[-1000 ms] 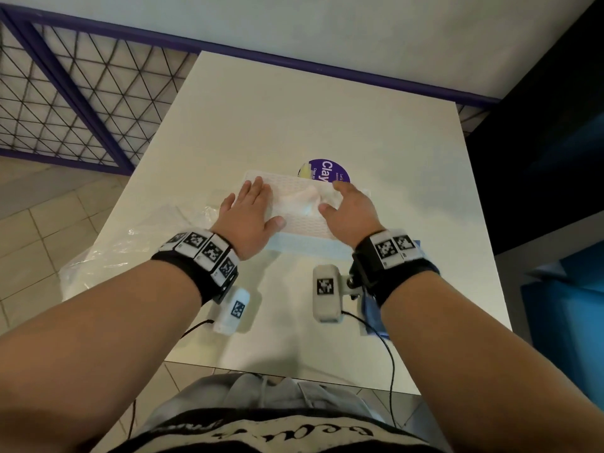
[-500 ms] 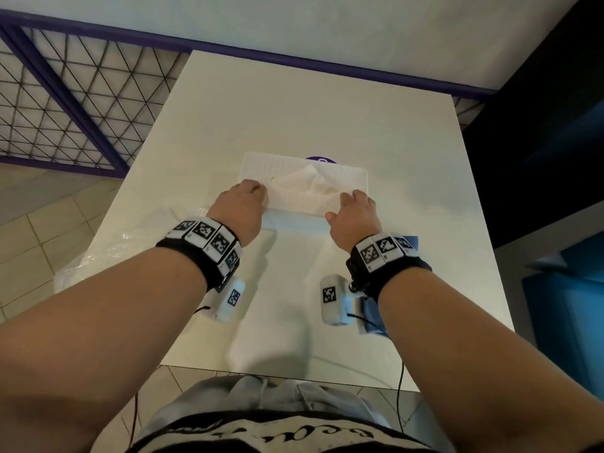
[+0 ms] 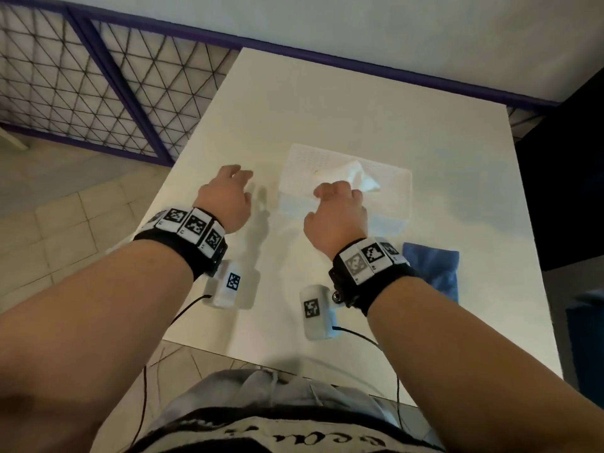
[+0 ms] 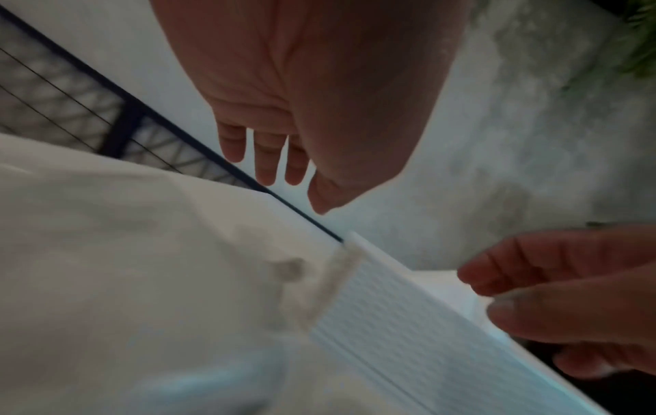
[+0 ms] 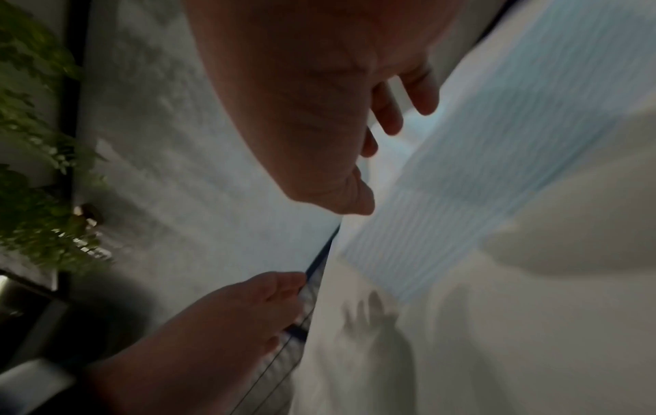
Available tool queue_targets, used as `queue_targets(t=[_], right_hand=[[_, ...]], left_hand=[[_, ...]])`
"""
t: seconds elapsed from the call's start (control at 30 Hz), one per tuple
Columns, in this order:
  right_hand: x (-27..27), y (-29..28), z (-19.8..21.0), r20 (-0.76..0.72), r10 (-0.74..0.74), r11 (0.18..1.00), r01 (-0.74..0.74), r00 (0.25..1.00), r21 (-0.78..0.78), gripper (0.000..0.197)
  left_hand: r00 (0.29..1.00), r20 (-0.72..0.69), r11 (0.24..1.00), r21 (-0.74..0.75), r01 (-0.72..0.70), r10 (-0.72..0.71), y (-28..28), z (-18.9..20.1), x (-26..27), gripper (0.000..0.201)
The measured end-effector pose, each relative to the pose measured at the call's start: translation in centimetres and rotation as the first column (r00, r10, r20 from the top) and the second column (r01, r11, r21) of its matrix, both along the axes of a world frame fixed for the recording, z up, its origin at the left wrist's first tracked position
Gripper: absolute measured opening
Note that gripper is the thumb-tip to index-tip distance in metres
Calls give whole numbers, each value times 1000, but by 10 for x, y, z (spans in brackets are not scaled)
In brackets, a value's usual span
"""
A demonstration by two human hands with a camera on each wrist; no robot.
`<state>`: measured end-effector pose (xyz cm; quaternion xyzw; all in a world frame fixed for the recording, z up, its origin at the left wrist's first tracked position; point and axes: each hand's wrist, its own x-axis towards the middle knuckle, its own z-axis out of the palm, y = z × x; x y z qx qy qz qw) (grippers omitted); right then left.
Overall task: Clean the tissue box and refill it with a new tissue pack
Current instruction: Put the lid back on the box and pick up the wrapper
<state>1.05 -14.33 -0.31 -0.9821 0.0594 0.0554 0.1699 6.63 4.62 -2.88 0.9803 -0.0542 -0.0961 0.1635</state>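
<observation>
Head view: tissue box (image 3: 346, 188) sits mid-worktop (image 3: 327, 103), tissue poking out top, left hand (image 3: 225, 194) just left of box, loosely open and empty, right hand (image 3: 336, 214) over its near edge, relaxed, holding nothing; refill looks done, next probably tidy up.

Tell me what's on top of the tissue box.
A crumpled white tissue sticks up from the tissue box top. The right hand hovers over its near edge, hiding that part; the inside isn't visible.
</observation>
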Motion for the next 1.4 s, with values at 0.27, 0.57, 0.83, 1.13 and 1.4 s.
queue_targets(t=[0.27,0.57,0.83,1.13,1.4], right_hand=[[-9,135,-32,-443,327,944,-269,834,190,62],[-10,172,-54,-443,178,975,-96,879,201,64],[8,150,-27,-298,50,861,110,953,496,105],[17,55,16,-141,-201,586,235,969,775,18],[-26,-56,12,-265,-224,458,342,938,821,22]], left_hand=[[843,-275,877,283,-388,461,105,-24,-31,61],[728,-337,798,165,-579,597,158,-33,-65,43],[558,-503,151,-639,-755,659,125,6,-45,22],[812,-551,85,-815,-573,193,36,27,-37,18],[857,-509,359,-816,-453,-77,-31,21,-44,20]])
